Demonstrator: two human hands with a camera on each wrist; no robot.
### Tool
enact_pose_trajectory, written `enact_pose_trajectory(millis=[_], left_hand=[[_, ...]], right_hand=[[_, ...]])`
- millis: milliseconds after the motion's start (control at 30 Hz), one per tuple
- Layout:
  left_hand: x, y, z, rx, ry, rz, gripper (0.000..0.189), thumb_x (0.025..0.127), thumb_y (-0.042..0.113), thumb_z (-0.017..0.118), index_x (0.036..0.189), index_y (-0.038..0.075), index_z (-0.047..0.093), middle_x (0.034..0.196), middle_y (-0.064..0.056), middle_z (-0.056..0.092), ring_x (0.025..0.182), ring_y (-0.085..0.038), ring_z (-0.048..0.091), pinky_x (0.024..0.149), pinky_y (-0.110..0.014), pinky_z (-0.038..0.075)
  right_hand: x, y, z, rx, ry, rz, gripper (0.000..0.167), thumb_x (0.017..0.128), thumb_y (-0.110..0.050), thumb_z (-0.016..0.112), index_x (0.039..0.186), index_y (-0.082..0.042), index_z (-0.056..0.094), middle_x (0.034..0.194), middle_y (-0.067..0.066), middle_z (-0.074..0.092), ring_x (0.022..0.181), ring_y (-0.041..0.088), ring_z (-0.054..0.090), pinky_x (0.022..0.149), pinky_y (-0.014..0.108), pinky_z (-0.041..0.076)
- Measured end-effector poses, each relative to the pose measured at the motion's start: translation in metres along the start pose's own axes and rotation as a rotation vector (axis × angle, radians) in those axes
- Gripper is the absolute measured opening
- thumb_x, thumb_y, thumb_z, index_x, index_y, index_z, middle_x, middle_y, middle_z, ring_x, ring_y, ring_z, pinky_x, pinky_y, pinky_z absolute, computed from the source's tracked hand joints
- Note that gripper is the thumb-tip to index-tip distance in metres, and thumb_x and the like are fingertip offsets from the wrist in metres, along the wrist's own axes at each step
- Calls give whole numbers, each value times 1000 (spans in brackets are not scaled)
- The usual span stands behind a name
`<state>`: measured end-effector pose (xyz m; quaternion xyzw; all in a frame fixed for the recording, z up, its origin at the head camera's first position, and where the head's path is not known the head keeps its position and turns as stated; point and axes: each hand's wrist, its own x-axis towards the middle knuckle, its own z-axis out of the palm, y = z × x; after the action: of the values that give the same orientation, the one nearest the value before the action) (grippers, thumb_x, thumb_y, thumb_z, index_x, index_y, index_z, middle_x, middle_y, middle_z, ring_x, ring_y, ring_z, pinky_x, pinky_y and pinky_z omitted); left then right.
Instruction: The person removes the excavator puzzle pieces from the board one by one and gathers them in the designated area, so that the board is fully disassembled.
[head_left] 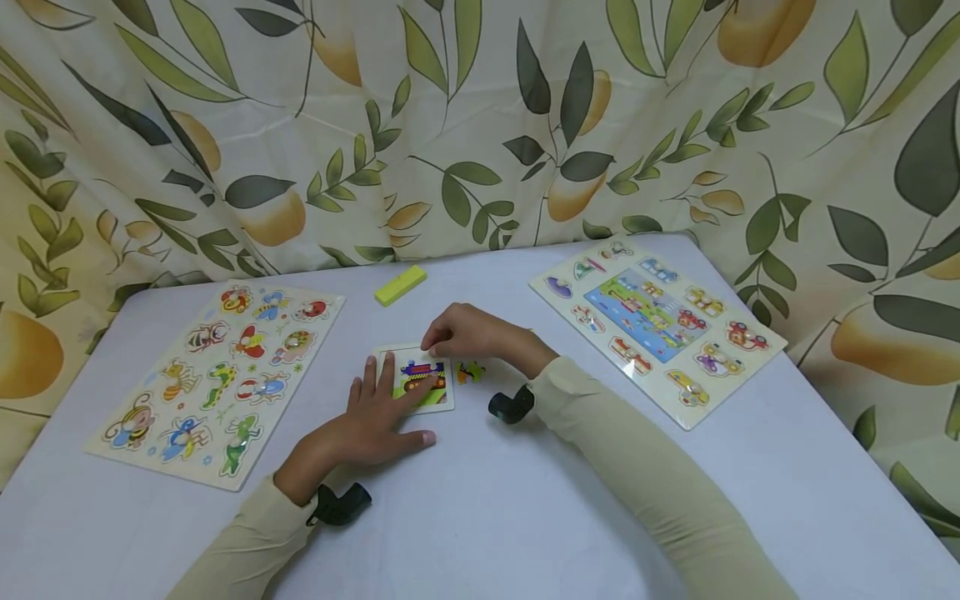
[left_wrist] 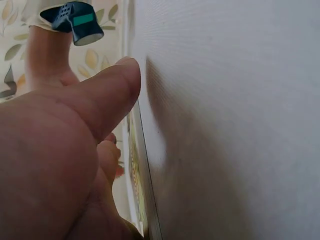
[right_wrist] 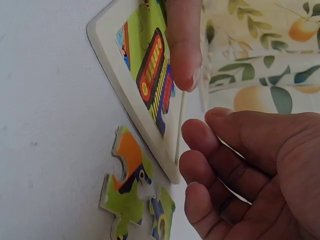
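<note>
Seeing at far left an insect board [head_left: 213,379], lying aslant with its far edge close to the back of the white tablecloth [head_left: 510,517] and with a strip of cloth running along its outer side. Moving rightward over an open stretch of cloth toward the left hand [head_left: 375,417], spreading wide with straight fingers across the left and near edges of a small puzzle tray [head_left: 408,352], gripping nothing, and pointing its thumb rightward just above the cloth. Noticing a yellow block [head_left: 401,286] lying behind the tray, well apart from the insect board. Finding the tray lying flat at mid-table, with its right rim showing. Bending the fingers of the right hand [head_left: 476,329] inward over the tray's far right corner, bringing thumb and index fingertip narrowly together; cannot tell whether pinching anything. Finding loose puzzle pieces [right_wrist: 125,195] lying just beside the tray's right edge, below that hand. Crossing more open cloth to a vehicle board [head_left: 645,312], lying aslant with its far corner near the patterned curtain [head_left: 555,125] and its outer edge near the cloth's right edge.
</note>
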<state>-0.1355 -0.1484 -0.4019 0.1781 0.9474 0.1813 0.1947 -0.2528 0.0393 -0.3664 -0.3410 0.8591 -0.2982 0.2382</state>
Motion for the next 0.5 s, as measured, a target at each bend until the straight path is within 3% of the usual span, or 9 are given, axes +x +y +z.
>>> enact_pose_trajectory(millis=[500], left_hand=[[-2, 1, -1, 29, -22, -4, 76, 91, 56, 59, 155, 28, 28, 157, -27, -14, 138, -47, -24, 106, -67, -6]], right_hand=[[11, -3, 13, 15, -1, -6, 16, 95, -9, 64, 107, -7, 73, 94, -4, 70, 89, 10, 61, 85, 23, 47]])
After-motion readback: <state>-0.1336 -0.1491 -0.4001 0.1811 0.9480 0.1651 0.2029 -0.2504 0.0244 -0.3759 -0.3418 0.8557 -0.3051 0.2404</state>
